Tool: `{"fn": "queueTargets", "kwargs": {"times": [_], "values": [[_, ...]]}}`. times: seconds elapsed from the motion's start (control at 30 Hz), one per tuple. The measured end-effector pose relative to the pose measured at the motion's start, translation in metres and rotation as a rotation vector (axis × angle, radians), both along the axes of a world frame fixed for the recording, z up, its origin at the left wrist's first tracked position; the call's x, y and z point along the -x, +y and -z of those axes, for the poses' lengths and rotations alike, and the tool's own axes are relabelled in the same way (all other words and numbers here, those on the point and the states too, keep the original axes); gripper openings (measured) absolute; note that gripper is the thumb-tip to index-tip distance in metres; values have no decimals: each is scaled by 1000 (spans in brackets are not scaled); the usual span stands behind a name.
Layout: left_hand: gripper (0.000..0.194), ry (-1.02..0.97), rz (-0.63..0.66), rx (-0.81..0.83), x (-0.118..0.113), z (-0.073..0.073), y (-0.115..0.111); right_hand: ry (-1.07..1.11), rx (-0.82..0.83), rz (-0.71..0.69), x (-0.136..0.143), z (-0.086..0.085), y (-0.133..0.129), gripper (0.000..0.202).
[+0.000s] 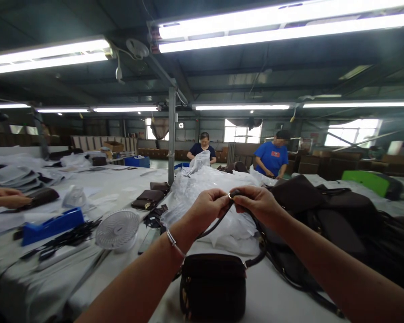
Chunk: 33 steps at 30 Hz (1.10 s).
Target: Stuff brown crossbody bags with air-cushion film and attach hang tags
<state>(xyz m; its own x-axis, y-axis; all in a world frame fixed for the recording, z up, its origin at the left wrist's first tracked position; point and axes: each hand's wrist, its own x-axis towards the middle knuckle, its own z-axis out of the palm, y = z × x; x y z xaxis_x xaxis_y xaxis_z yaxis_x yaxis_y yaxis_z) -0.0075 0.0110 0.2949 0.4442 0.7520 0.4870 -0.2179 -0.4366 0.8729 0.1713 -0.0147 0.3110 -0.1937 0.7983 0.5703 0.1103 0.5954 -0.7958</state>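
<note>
Pinched in left hand (207, 208), thumb against fingers: dark strap (216, 221), right by a gold-coloured metal fitting (231, 196). Pinched likewise in right hand (259, 204): strap on the other side of the same fitting, fingertips of both hands nearly meeting there. On left wrist: silvery bracelet (175, 243).

Near, below the hands: small dark bag (213, 287), upright on white table (269, 287), with strap running up from it. To the right: heap of dark bags (341, 220). Just beyond the hands: pile of clear plastic wrapping (208, 181). To the left: white fan (117, 229), blue tape dispenser (53, 226), two dark pouches (146, 198). At far left edge: another person's hand (11, 199) on a brown pouch (43, 197). Far side: two co-workers (271, 156), in blue tops.
</note>
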Motion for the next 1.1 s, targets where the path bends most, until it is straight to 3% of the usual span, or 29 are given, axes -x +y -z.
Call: {"fn": "queueTargets", "kwargs": {"times": [0.17,0.33,0.57,0.67,0.73,0.83,1.0,1.1], "values": [[36,47,78,-12,7,6,1,11,-55,39,-5,2,-2,29],[33,90,-26,-23,12,11,2,7,-49,12,-6,6,-1,28],[32,149,71,-61,17,12,7,48,-35,-35,-8,13,8,23],[33,227,2,-62,24,19,13,98,-30,-42,-14,15,12,23],[31,177,-46,-76,22,20,13,79,-8,-76,-12,18,13,25],[28,78,-18,-95,12,15,11,67,0,-127,-2,22,12,29],[27,69,-16,-179,5,10,7,-25,-46,-28,3,21,12,31],[46,116,-69,-290,9,13,7,0,-99,46,-2,12,8,40]]}}
